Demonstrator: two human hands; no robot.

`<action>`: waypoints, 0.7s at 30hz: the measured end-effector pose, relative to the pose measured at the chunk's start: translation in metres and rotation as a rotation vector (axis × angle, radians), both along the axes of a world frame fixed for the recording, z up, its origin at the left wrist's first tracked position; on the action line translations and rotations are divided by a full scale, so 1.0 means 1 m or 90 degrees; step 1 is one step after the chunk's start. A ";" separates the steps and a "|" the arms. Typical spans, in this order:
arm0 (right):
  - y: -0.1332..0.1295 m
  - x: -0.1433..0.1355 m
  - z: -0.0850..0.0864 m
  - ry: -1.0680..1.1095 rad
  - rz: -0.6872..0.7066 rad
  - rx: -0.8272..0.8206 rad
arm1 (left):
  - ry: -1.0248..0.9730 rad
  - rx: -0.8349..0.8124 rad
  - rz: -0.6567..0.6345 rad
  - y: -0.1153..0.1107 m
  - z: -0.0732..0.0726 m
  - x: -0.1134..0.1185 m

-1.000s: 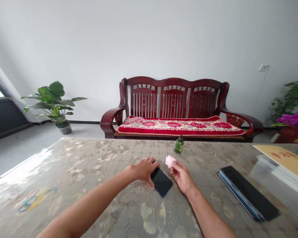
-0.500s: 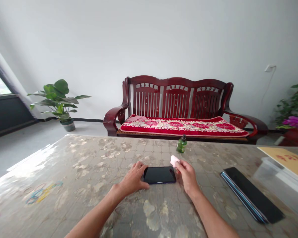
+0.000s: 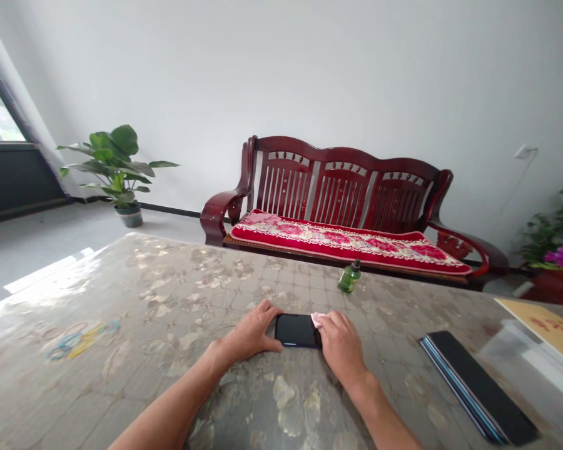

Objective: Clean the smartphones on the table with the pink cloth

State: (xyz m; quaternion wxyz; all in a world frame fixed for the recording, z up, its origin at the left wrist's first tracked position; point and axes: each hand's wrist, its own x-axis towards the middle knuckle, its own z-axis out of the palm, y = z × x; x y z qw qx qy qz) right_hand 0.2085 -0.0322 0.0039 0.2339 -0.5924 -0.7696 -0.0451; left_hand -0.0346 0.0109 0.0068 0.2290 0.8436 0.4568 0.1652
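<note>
A black smartphone (image 3: 294, 330) lies flat on the table, screen up and sideways to me. My left hand (image 3: 258, 328) grips its left end, the thumb at the near corner and the fingers at the far one. Pinched in my right hand (image 3: 342, 340) is a small pale pink cloth or tissue (image 3: 316, 320), which rests on the right end of the screen. The right hand covers that end of the phone. Beyond the right hand stands a small green bottle (image 3: 349, 277) with a dark cap.
A stack of phones or dark flat panels (image 3: 481, 384) lies at right, beside a clear plastic box (image 3: 520, 350) and a tan envelope (image 3: 544, 322). Coloured rubber bands (image 3: 82, 342) lie at left. Past the table stands a red wooden bench (image 3: 342, 194).
My right hand has come down with the pale cloth from above the phone's right corner onto the screen. The left hand stays at the phone's left end. The view has tilted slightly.
</note>
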 end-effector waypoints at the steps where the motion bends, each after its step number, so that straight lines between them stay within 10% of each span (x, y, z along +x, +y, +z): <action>1: 0.001 -0.007 0.001 -0.003 0.006 -0.007 | 0.001 0.001 -0.002 0.000 0.000 0.000; 7: 0.006 -0.045 0.007 -0.023 0.092 -0.024 | -0.012 0.028 -0.012 0.000 -0.003 0.001; 16: 0.006 0.003 0.006 -0.028 -0.037 -0.019 | 0.006 0.029 0.010 -0.001 0.000 0.003; 21: -0.006 -0.035 0.006 -0.011 0.042 -0.036 | -0.007 0.044 0.008 -0.001 -0.001 0.004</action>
